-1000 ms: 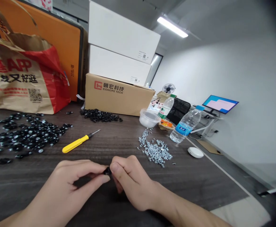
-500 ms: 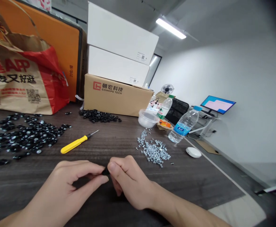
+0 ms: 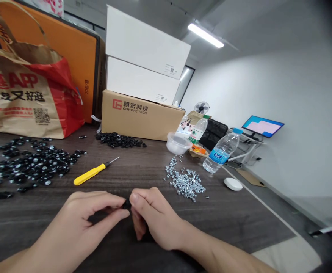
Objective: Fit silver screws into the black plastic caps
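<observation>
Between thumb and fingertips, my left hand (image 3: 83,220) pinches a small black part (image 3: 126,204) low over the table. My right hand (image 3: 156,218) is closed against the part's right side, thumb bent over the curled forefinger; whatever its fingertips grip is hidden. A yellow-handled screwdriver (image 3: 90,174) lies beyond my left hand, its tip pointing away to the right. Loose silver screws (image 3: 185,182) are heaped beyond my right hand. To the left spreads a pile of black parts with silver screw heads (image 3: 36,163), and a smaller heap of black parts (image 3: 119,140) lies by the carton.
At the back, white boxes (image 3: 143,49) are stacked on a brown carton (image 3: 140,117), beside a paper bag (image 3: 32,94). A plastic tub (image 3: 179,144), a water bottle (image 3: 222,151) and a white rounded case (image 3: 233,184) stand right, near the table edge.
My right hand's lower fingers have shifted slightly down and to the left. Both hands stay together at the black part, and the view has moved very little.
</observation>
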{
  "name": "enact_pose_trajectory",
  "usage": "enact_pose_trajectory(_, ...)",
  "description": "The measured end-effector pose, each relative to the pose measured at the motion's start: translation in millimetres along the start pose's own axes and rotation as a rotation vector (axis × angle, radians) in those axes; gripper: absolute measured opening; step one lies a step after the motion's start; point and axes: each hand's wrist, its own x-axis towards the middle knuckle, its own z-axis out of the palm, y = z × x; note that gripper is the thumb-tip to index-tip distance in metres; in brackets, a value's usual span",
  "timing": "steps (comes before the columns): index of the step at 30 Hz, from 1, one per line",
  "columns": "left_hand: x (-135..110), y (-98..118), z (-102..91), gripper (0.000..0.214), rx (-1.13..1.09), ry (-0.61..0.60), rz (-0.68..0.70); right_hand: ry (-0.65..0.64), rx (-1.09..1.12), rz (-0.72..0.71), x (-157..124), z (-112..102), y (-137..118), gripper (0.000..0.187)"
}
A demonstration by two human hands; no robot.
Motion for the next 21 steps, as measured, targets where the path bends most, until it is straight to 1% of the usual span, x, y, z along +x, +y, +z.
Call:
enact_pose_trajectory(1,0,0,-0.2,0.019,-0.023,-0.027,-0.017,0.014,0.001,0.017,1,0,0,0.057)
enact_pose_trajectory(2,1,0,-0.3,0.021,-0.053,-0.052,-0.040,0.043,-0.029,0.017,2,0,0,0.054)
enact_pose_trajectory(5,2,0,-0.8,0.027,-0.141,-0.099,-0.105,0.132,-0.173,-0.042,3,-4,-1,0.029)
enact_pose_trajectory(6,2,0,-0.8,0.027,-0.162,-0.111,-0.116,0.133,-0.195,-0.068,3,-5,-1,0.022)
enact_pose_trajectory(7,2,-1,-0.7,0.026,-0.172,-0.117,-0.123,0.120,-0.200,-0.088,2,-6,-1,0.019)
enact_pose_trajectory(8,1,-1,-0.6,0.024,-0.167,-0.122,-0.118,0.100,-0.199,-0.105,2,-7,-2,0.020)
enact_pose_trajectory(10,1,-2,-0.6,0.019,-0.101,-0.093,-0.073,0.062,-0.180,-0.112,1,-6,-3,0.028)
enact_pose_trajectory(12,1,-3,-1.1,0.015,-0.003,-0.029,-0.013,0.043,-0.166,-0.084,0,-3,-4,0.040)
enact_pose_trajectory(14,2,-3,-1.9,0.014,0.056,0.019,0.029,0.064,-0.185,-0.043,0,-1,-5,0.044)
enact_pose_trajectory(16,4,-3,-2.2,0.016,0.069,0.002,0.038,0.131,-0.207,-0.004,1,2,-5,0.036)
enact_pose_trajectory(18,6,-6,-0.6,0.019,0.061,-0.063,0.017,0.184,-0.204,0.017,2,4,-3,0.022)
enact_pose_trajectory(19,6,-8,1.0,0.018,0.044,-0.085,-0.003,0.193,-0.205,0.019,2,5,-3,0.020)
enact_pose_trajectory(21,5,-15,5.0,0.015,-0.020,-0.079,-0.051,0.184,-0.232,0.023,2,8,-1,0.020)
